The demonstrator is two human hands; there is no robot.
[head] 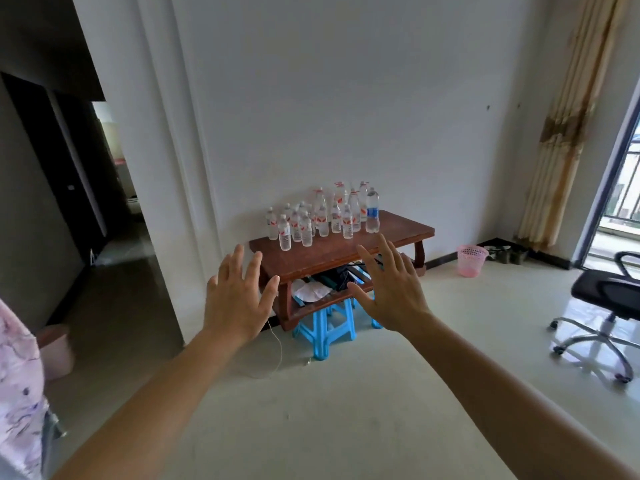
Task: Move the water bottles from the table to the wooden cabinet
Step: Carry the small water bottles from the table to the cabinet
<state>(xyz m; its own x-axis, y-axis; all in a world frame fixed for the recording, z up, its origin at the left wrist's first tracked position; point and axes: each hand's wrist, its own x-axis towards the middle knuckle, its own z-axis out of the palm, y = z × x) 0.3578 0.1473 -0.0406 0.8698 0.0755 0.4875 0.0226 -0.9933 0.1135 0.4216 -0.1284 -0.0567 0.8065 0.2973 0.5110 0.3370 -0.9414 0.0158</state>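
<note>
Several clear water bottles [322, 216] with red-and-white labels stand clustered on a low red-brown wooden table [398, 233] against the white wall. One bottle [372, 211] at the right of the cluster has a blue label. My left hand [237, 296] and my right hand [393, 292] are stretched out in front of me, palms away, fingers spread, holding nothing. Both hands are well short of the table. No wooden cabinet is in view.
Blue plastic stools [325, 327] stand in front of the table, and clutter lies on its lower shelf. A pink wastebasket [471, 259] sits to the right by the wall. A black office chair [609, 303] is at far right. A dark doorway [104, 188] opens on the left.
</note>
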